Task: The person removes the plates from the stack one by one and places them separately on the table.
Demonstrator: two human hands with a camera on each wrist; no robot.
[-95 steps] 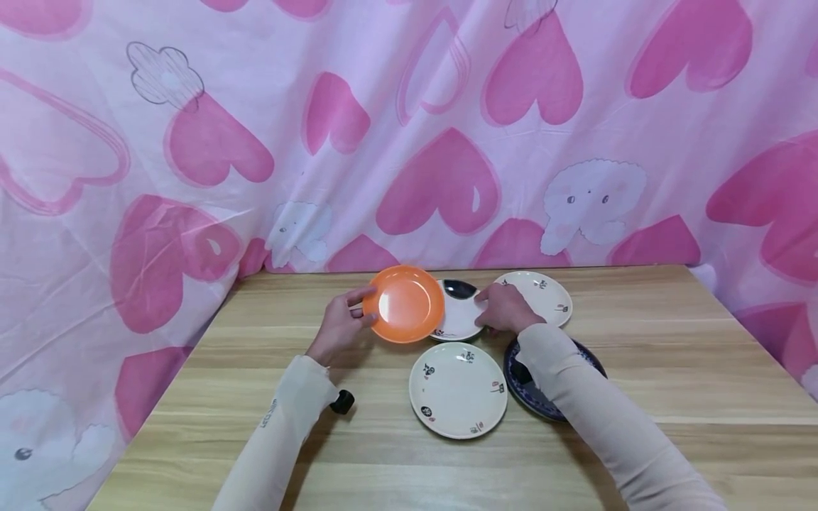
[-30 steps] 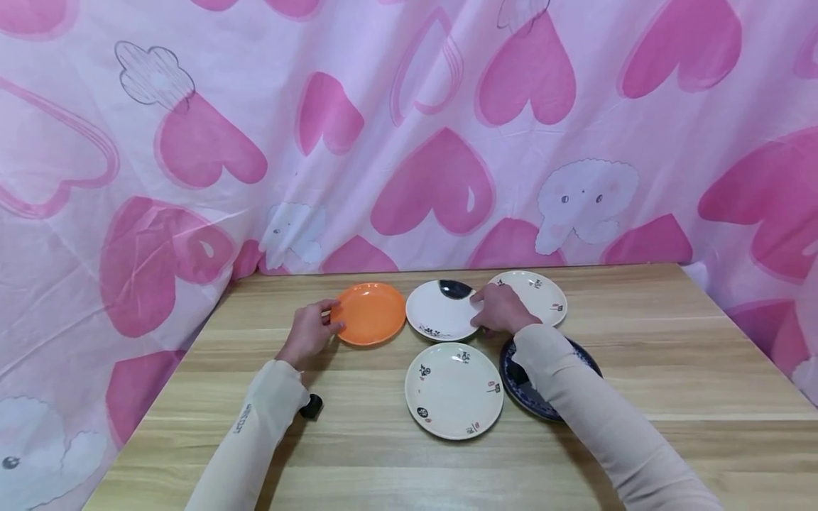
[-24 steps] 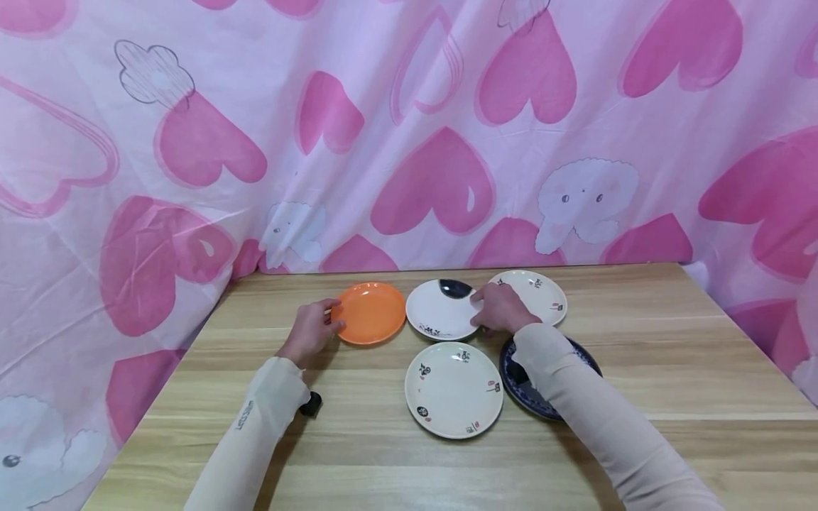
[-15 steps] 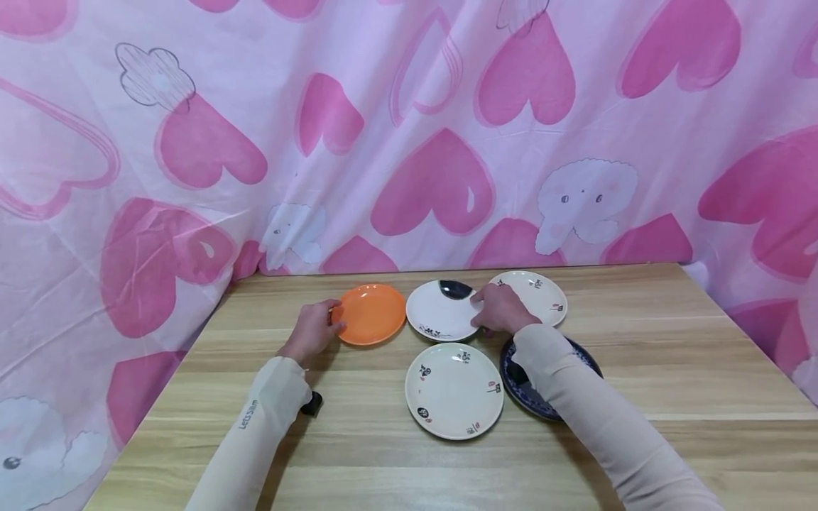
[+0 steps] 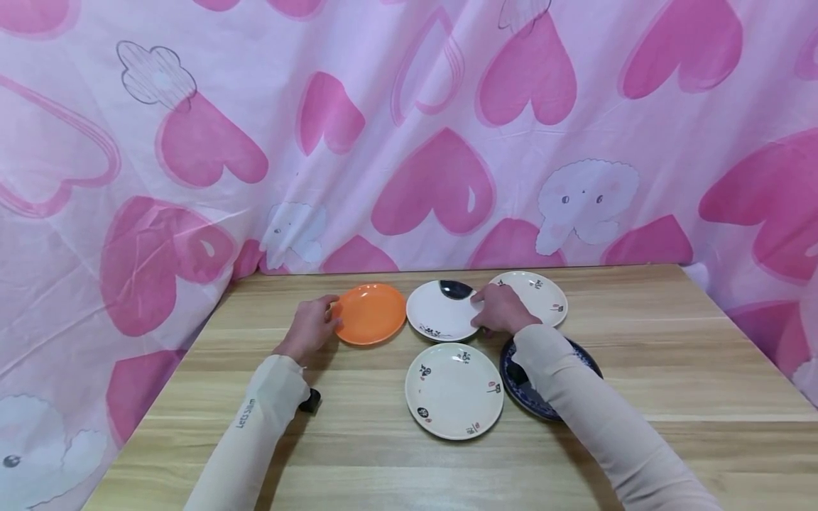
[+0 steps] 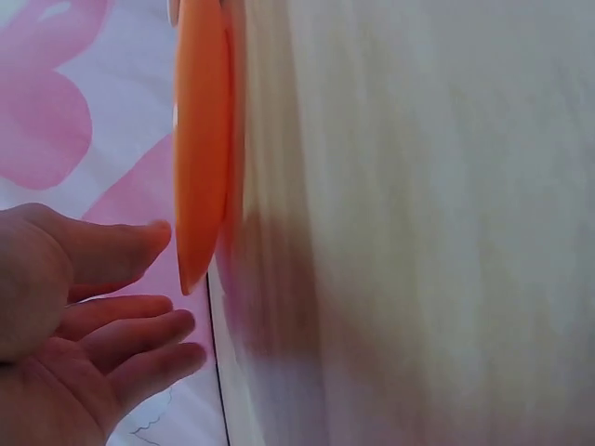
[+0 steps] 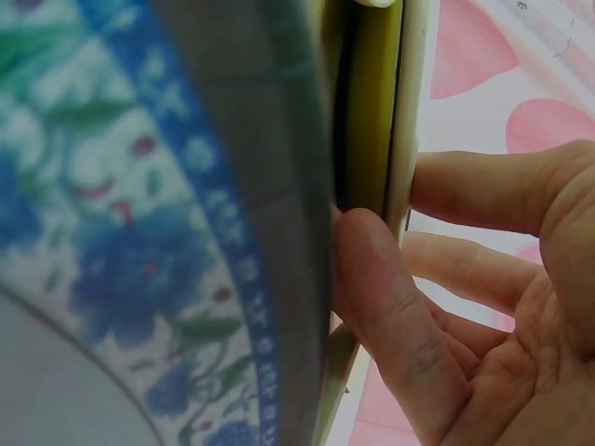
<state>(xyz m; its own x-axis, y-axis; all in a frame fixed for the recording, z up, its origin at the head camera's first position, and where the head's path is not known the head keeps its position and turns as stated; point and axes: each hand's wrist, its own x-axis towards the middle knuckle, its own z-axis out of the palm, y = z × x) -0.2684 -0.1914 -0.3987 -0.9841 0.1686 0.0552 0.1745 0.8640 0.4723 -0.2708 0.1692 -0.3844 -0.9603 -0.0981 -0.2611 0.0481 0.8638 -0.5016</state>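
Observation:
An orange plate [image 5: 371, 314] lies flat at the back left of the table. My left hand [image 5: 309, 326] is at its left rim; in the left wrist view the loose fingers [image 6: 149, 325] stand a little apart from the plate edge. To its right lies a white plate with a black patch [image 5: 441, 312]. My right hand [image 5: 503, 309] holds that plate by its right rim, the fingers and thumb at the edge in the right wrist view. A cream plate with small drawings [image 5: 535, 292] is partly hidden behind this hand.
Another cream plate with small drawings [image 5: 454, 392] lies in front. Beside it, a dark blue patterned plate [image 5: 578, 355] is partly covered by the right sleeve. A pink heart-print curtain [image 5: 434, 184] hangs behind the wooden table [image 5: 358, 454].
The orange plate, earlier held up over the white plate's left side, now lies left of it. My left hand has drawn slightly back from its rim. The right hand stays put.

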